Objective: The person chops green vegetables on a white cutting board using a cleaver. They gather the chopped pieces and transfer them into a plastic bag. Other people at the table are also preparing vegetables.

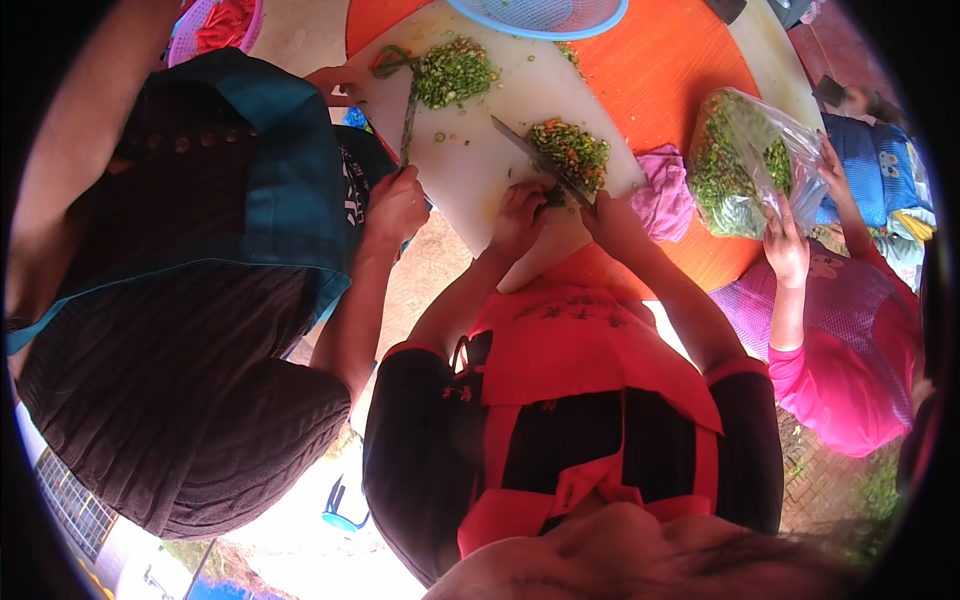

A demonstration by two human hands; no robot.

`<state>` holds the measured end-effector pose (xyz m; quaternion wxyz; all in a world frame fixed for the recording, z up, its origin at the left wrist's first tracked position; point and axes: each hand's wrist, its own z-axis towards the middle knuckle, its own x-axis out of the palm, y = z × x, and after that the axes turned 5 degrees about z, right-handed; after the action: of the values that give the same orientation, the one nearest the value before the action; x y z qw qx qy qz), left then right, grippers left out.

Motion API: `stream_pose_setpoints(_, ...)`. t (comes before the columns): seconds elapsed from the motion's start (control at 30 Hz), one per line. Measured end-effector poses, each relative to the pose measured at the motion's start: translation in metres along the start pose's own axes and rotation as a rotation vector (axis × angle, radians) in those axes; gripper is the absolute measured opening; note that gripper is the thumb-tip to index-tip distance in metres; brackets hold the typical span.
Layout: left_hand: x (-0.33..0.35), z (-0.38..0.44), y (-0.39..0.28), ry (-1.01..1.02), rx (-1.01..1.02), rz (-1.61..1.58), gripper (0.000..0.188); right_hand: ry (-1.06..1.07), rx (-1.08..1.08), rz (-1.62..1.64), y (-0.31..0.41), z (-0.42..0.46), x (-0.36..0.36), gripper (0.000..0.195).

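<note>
A large white cutting board [450,176] lies on the orange tabletop before me. My right hand [611,221] is closed around the handle of a kitchen knife [536,156], whose blade points up and left across the board. Beside the blade is a pile of chopped green and red peppers [574,150]. My left hand [519,219] rests on the board left of the handle, its fingertips by some dark green pieces [555,196] under the knife. Whether it grips them is hidden.
At left a co-worker's hand [401,202] holds another knife [409,124] near chopped green peppers [452,71]. At right another person holds a clear plastic bag [739,165] of chopped peppers. A pink cloth [664,193] and a blue plastic basket [544,19] are nearby.
</note>
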<state>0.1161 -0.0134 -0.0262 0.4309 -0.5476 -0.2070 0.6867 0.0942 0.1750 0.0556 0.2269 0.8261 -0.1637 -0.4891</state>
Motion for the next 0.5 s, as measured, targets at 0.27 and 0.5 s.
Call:
stream_pose_setpoints(0.27, 0.002, 0.001, -0.006, -0.040, 0.028, 0.014, 0.018, 0.070, -0.059, -0.036, 0.016, 0.013, -0.035, 0.032)
stream_pose_setpoints(0.5, 0.006, -0.004, -0.008, 0.018, 0.043, 0.098, 0.018, 0.031, 0.045, 0.009, 0.001, -0.007, -0.005, 0.033)
